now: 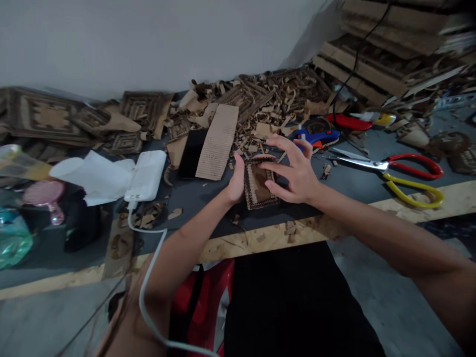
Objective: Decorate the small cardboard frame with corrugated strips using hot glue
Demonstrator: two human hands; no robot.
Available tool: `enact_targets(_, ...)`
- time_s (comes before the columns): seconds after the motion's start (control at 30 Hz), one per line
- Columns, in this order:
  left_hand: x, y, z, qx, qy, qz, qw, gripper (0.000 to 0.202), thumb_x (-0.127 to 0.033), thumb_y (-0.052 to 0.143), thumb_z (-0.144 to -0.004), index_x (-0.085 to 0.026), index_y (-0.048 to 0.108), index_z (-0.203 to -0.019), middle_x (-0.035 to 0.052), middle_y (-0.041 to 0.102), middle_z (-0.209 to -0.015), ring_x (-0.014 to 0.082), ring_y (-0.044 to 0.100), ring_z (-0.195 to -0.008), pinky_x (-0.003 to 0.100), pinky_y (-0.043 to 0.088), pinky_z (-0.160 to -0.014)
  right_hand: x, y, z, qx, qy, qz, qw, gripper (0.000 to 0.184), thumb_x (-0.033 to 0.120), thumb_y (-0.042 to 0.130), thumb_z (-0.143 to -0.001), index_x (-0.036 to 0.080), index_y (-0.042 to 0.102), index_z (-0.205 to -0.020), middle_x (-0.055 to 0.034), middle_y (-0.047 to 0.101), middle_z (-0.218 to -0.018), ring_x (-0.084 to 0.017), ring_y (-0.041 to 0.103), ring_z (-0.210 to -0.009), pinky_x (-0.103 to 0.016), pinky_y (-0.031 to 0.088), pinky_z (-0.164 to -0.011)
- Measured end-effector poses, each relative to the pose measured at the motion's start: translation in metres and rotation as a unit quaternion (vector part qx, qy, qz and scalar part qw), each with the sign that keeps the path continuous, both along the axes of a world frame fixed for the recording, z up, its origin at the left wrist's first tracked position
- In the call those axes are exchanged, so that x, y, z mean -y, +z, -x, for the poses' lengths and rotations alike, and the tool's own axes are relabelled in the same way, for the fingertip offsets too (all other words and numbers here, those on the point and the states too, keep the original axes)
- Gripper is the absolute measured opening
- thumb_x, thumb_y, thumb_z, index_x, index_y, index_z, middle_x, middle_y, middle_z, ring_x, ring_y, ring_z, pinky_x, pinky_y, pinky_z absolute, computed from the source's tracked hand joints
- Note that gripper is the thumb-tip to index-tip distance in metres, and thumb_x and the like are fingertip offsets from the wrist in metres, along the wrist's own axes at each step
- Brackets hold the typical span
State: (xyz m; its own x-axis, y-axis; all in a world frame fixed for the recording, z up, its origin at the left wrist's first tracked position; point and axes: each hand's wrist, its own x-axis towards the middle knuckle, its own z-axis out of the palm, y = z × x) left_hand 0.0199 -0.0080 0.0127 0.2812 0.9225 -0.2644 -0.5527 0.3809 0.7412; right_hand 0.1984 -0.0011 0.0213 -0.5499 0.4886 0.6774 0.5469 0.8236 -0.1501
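Note:
A small rectangular cardboard piece with a raised corrugated border (256, 197) is tilted up near the table's front edge. My left hand (237, 182) grips it from its left side, thumb up along the border and the other fingers hidden behind. Over its right side reaches my right hand (297, 173), fingers spread, with fingertips on or just above the inner face; exact contact is hard to make out. Beyond the hands lie a blue glue gun (316, 136) and a strip of corrugated cardboard (217, 144), which overlaps a dark flat slab (189, 156).
Scissors with red and yellow handles (386, 166) lie at right. A white power bank (146, 176) trails a cable (150, 277) across my left forearm. Cardboard scraps (260, 106) heap along the wall, with stacked cardboard (372, 64) at back right. A pink hairbrush (46, 196) rests at left.

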Motion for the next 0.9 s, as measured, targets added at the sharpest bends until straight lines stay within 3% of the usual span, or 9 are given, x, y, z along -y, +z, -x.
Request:
enact_targets(0.2, 0.0, -0.005, 0.0, -0.038, 0.016, -0.04, 0.998, 0.072, -0.078, 0.032, -0.093, -0.028, 0.058, -0.138, 0.009, 0.073, -0.124, 0.0365, 0.057, -0.135, 0.049, 0.052, -0.107, 0.002, 0.006, 0.0, 0.049, 0.008, 0.068, 0.996, 0.04, 0.05, 0.039, -0.101, 0.038, 0.064, -0.13, -0.0045, 0.039, -0.16, -0.029, 0.036, -0.149, -0.055, 0.032, -0.115)
enact_targets(0.33, 0.002, 0.002, -0.001, -0.037, -0.021, -0.017, 0.999, 0.074, -0.074, 0.025, -0.096, -0.021, 0.061, -0.133, 0.0117, 0.073, -0.121, 0.0371, 0.059, -0.132, 0.049, 0.052, -0.107, 0.004, 0.003, 0.004, 0.047, -0.021, 0.053, 0.997, 0.039, 0.048, 0.04, -0.101, 0.035, 0.067, -0.124, -0.0044, 0.045, -0.157, -0.033, 0.039, -0.147, -0.059, 0.031, -0.115)
enact_targets(0.43, 0.002, 0.005, 0.0, -0.036, -0.02, -0.001, 0.999, 0.078, -0.074, 0.019, -0.097, -0.018, 0.062, -0.131, 0.0125, 0.074, -0.117, 0.0372, 0.06, -0.13, 0.049, 0.052, -0.106, -0.002, 0.01, -0.001, 0.052, -0.001, 0.03, 0.998, 0.038, 0.047, 0.038, -0.101, 0.03, 0.069, -0.114, -0.0067, 0.052, -0.151, -0.031, 0.048, -0.14, -0.055, 0.041, -0.11)
enact_targets(0.53, -0.001, 0.005, 0.001, -0.042, 0.006, 0.001, 0.999, 0.089, -0.081, 0.013, -0.093, -0.016, 0.063, -0.128, 0.015, 0.075, -0.111, 0.0389, 0.062, -0.127, 0.053, 0.054, -0.102, -0.023, 0.037, -0.03, 0.032, 0.037, -0.024, 0.998, 0.031, 0.041, 0.04, -0.101, 0.028, 0.067, -0.11, -0.0093, 0.063, -0.136, -0.025, 0.059, -0.128, -0.047, 0.048, -0.104)
enact_targets(0.6, -0.004, 0.005, 0.003, -0.045, 0.016, -0.007, 0.999, 0.095, -0.082, 0.007, -0.091, -0.014, 0.065, -0.124, 0.0161, 0.075, -0.106, 0.0386, 0.062, -0.125, 0.054, 0.054, -0.102, -0.047, 0.055, -0.06, 0.01, -0.025, -0.012, 1.0, 0.031, 0.035, 0.04, -0.102, 0.027, 0.063, -0.121, -0.0119, 0.069, -0.123, -0.021, 0.063, -0.119, -0.043, 0.049, -0.102)
enact_targets(0.67, -0.006, 0.006, 0.003, -0.04, 0.028, -0.023, 0.999, 0.097, -0.081, 0.003, -0.09, -0.015, 0.066, -0.121, 0.015, 0.075, -0.103, 0.0368, 0.062, -0.127, 0.053, 0.054, -0.103, -0.077, 0.063, -0.091, 0.066, -0.093, 0.063, 0.992, 0.037, 0.034, 0.05, -0.097, 0.022, 0.06, -0.131, -0.014, 0.07, -0.118, -0.021, 0.066, -0.11, -0.04, 0.049, -0.097)
enact_targets(0.73, -0.007, 0.007, 0.004, -0.033, 0.033, -0.033, 0.998, 0.097, -0.082, 0.003, -0.09, -0.015, 0.067, -0.119, 0.0137, 0.076, -0.103, 0.0359, 0.06, -0.129, 0.052, 0.052, -0.106, -0.106, 0.056, -0.114, 0.162, -0.125, 0.174, 0.963, 0.051, 0.043, 0.072, -0.082, 0.016, 0.066, -0.124, -0.0148, 0.073, -0.113, -0.021, 0.067, -0.1, -0.037, 0.05, -0.083)
enact_targets(0.8, -0.007, 0.009, 0.005, -0.029, 0.026, -0.03, 0.999, 0.098, -0.083, 0.004, -0.089, -0.015, 0.069, -0.115, 0.0143, 0.076, -0.101, 0.0375, 0.058, -0.131, 0.053, 0.05, -0.107, -0.128, 0.039, -0.123, 0.278, -0.143, 0.281, 0.908, 0.068, 0.045, 0.086, -0.061, 0.014, 0.071, -0.119, -0.014, 0.075, -0.11, -0.019, 0.066, -0.088, -0.033, 0.048, -0.071)
enact_targets(0.9, -0.005, 0.011, 0.006, -0.021, 0.021, -0.033, 0.999, 0.099, -0.084, 0.004, -0.088, -0.014, 0.07, -0.109, 0.0161, 0.076, -0.099, 0.0407, 0.059, -0.128, 0.055, 0.05, -0.107, -0.147, 0.016, -0.119, 0.33, -0.158, 0.267, 0.891, 0.074, 0.045, 0.091, -0.051, 0.012, 0.074, -0.115, -0.0134, 0.076, -0.104, -0.014, 0.063, -0.077, -0.028, 0.044, -0.064)
